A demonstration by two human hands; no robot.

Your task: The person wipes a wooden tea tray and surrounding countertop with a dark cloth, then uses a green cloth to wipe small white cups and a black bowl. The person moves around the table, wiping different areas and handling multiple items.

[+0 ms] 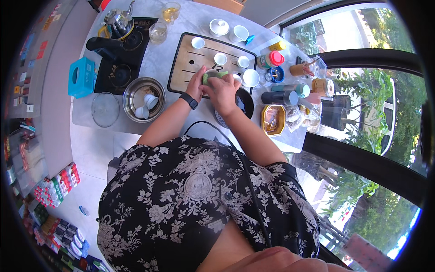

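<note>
Over the front of the wooden tea tray [180, 68], my left hand [195, 85] holds a small cup [211, 72], which my fingers partly hide. My right hand [222, 93] presses a green cloth [214, 79] into the cup's mouth. White cups [220, 58] stand on the tray, one of them [198, 43] near its far left. A wider white cup [251, 78] sits at the tray's right edge. Partly hidden beneath my right wrist is a dark bowl [245, 102]. To the left, a steel bowl [127, 102] contains two white cups [150, 101].
A black cooktop [115, 80] carries a steel kettle [119, 23]. A glass lid [105, 109] and a blue tissue box [81, 77] lie left. Glass cups [158, 33] and a lidded gaiwan [219, 27] stand farther back. Bottles [279, 97] and an octagonal ashtray [273, 119] occupy the right side.
</note>
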